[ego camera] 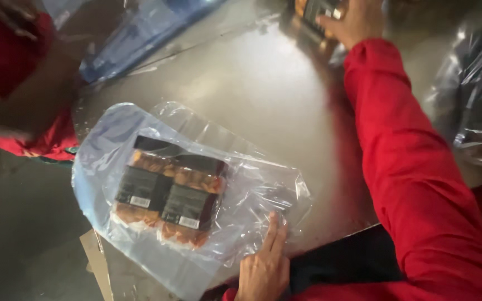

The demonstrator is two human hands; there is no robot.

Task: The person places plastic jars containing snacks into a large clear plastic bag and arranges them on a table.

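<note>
Left hand [264, 267] presses clear bag [241, 206]; right hand [352, 19] grasps dark packet [314, 10].

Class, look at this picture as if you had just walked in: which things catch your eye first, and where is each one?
First comes the clear plastic bag lying on the shiny metal table, with two dark food packs side by side inside it. The left hand presses two fingers on the bag's near corner at the bottom edge. The right hand, at the end of a long red sleeve, reaches to another pack at the far top of the table.
</note>
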